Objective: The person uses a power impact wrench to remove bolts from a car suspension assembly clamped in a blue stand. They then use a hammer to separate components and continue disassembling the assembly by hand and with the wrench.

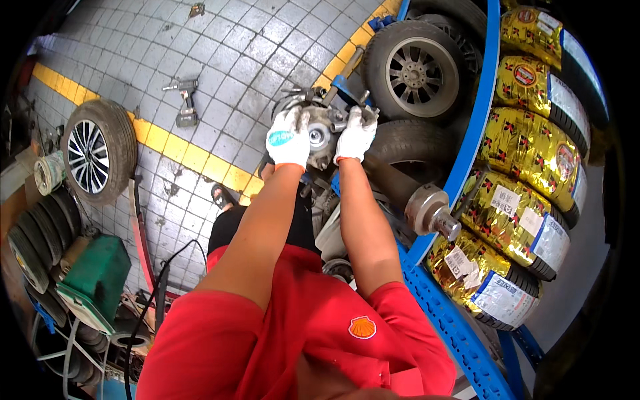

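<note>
Across grey tile floor (233, 73), yellow line (175, 148) passes drill (187, 91); gold-wrapped tyres (530, 143) by blue rack (480, 123), R. Metal part (319, 135) nr line, btwn L hand (289, 139) & R hand (358, 135), each grip closed on it.

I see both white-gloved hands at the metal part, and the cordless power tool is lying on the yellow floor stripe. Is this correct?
Not quite. The head view shows the cordless power tool lying on the grey floor tiles, apart from the yellow stripe. The left hand and right hand, white-gloved, are indeed at the metal part.
</note>
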### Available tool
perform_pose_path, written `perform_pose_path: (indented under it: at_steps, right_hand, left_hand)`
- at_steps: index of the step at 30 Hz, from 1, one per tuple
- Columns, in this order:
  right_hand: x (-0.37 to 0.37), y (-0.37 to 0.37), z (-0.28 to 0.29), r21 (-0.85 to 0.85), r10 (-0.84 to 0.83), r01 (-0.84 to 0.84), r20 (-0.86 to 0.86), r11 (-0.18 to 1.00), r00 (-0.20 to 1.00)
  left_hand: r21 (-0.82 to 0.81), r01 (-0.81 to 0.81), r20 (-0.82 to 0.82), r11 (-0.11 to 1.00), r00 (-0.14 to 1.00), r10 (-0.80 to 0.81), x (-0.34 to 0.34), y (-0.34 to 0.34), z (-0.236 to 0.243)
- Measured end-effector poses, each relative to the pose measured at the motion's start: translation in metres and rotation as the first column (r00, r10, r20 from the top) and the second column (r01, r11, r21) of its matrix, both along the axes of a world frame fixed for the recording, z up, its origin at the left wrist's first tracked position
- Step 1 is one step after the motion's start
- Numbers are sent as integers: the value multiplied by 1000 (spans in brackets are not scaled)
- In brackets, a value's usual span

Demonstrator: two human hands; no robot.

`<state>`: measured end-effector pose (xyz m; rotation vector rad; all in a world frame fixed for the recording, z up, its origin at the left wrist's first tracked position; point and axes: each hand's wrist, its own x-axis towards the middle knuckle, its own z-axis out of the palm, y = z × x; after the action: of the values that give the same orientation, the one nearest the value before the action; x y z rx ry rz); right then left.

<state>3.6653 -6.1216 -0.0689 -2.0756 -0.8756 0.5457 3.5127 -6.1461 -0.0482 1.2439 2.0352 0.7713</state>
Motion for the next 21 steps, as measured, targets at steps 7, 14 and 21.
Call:
perform_pose_path:
  at_steps: [7,14,21]
  right_hand:
    - [-42,-30,98,-276,672,-659,-59,699,738]
    - [-49,-29,85,-562,865,-674,170,479,473]
    - [-54,-20,89,-673,915,-630,195,388,354]
  left_hand:
    - [-19,20,26,1000,999,-19,-7,-2,-13]
    - [6,41,24,999,999,-41,-12,-3,-16]
    - [15,49,0,999,999,-49,-13,-5,-17]
